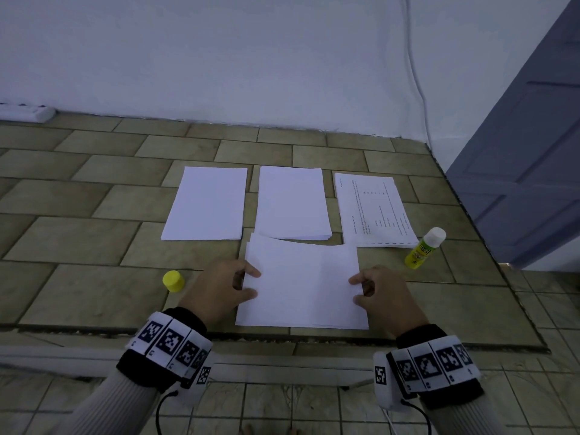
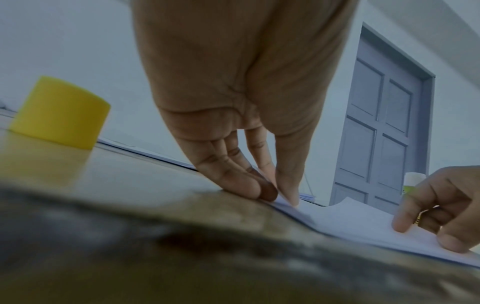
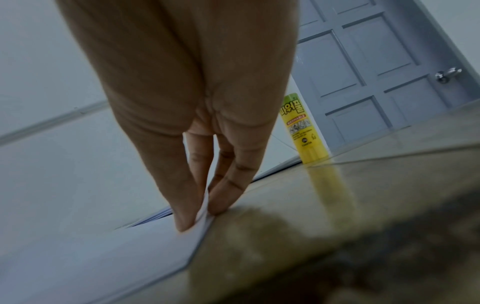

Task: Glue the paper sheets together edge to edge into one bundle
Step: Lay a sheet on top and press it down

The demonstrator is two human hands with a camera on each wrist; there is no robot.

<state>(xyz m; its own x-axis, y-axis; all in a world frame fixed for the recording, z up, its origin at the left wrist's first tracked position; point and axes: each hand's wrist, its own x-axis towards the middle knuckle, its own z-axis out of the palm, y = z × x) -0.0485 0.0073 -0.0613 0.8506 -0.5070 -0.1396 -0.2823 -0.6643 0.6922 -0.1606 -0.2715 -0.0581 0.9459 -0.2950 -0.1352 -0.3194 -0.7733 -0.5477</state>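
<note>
Near edge of the tiled table (image 1: pixel 94 296): a loose bundle of white sheets (image 1: pixel 301 287), lying flat, far edge slightly lifted. Left hand (image 1: pixel 219 287) pinching its left edge, thumb on top, fingers (image 2: pixel 241 185) beneath; right hand (image 1: pixel 383 293) pinching the right edge likewise. Beyond it, in a row: two blank paper stacks (image 1: pixel 207 205) (image 1: pixel 292 202) and a printed stack (image 1: pixel 373 208). Uncapped glue stick (image 1: pixel 423 249) upright just right of the printed stack; yellow cap (image 1: pixel 173 281) left of the left hand.

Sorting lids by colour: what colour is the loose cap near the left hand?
Plain yellow. The cap shows best in the left wrist view, standing on the tiled surface.
</note>
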